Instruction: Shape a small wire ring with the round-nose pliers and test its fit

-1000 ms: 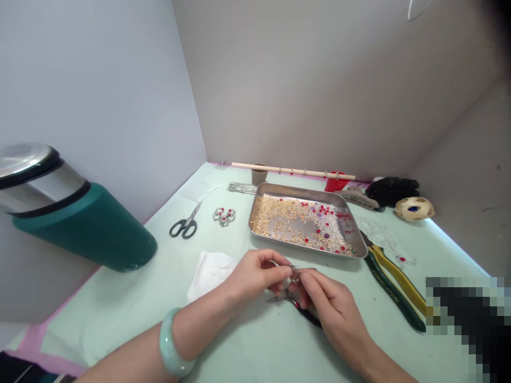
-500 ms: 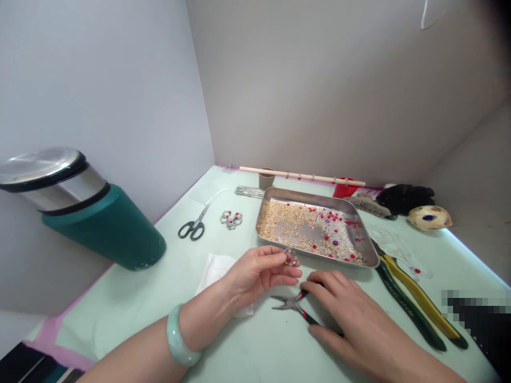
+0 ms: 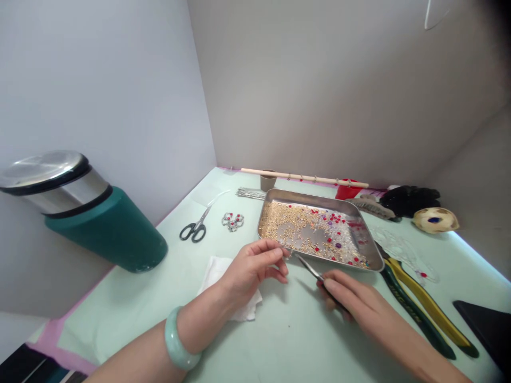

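My left hand (image 3: 257,266), with a pale green bangle (image 3: 178,339) at the wrist, pinches a small piece of beaded wire (image 3: 286,254) between thumb and fingertips. My right hand (image 3: 349,295) is closed around a pair of small pliers (image 3: 315,272), whose jaws point up and left, close to the beaded wire. I cannot tell whether the jaws touch it. Just behind both hands lies a metal tray (image 3: 307,194) of gold, clear, red and purple beads. A folded white tissue (image 3: 213,268) lies partly under my left forearm.
A green bottle (image 3: 106,229) stands at left. Scissors (image 3: 194,230) and a red-beaded wire ornament (image 3: 232,221) lie left of the tray. Large yellow-green pliers (image 3: 429,306) rest at right, near a black object (image 3: 485,330). Behind, a wooden stick (image 3: 305,177) crosses a small cup (image 3: 268,183).
My right hand has lifted the small pliers off the table and brought their jaws up toward the beaded wire. My left hand has shifted slightly left, still pinching the wire.
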`<action>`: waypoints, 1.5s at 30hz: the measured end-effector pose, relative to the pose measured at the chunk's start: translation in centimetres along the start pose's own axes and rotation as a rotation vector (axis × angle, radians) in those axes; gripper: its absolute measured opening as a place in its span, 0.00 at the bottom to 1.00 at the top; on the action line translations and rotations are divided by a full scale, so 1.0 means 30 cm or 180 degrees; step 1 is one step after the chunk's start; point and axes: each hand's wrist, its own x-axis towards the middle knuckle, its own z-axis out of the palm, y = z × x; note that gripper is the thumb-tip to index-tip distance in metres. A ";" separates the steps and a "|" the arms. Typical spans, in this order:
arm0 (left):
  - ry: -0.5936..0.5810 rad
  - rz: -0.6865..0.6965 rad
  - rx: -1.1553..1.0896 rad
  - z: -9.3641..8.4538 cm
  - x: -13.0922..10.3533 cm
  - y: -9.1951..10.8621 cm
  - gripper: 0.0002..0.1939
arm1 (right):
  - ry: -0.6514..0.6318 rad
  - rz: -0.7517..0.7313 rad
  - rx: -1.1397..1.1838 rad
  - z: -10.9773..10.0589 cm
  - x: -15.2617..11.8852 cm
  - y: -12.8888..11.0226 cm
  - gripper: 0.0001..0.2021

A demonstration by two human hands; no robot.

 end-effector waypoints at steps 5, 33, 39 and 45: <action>-0.0198 -0.0130 -0.0086 -0.002 0.004 -0.012 0.08 | 0.0082 -0.0088 0.1066 0.025 -0.006 -0.009 0.20; -0.0918 -0.0697 -0.0623 -0.012 -0.001 -0.030 0.08 | 0.1388 -0.1891 -0.1291 0.083 0.012 0.059 0.13; -0.1097 -0.0897 -0.0807 -0.009 -0.006 -0.031 0.09 | 0.1508 -0.2078 -0.1489 0.082 0.010 0.065 0.12; -0.1265 -0.1109 -0.0853 -0.010 -0.012 -0.026 0.09 | 0.1581 -0.2085 -0.1529 0.086 0.002 0.053 0.11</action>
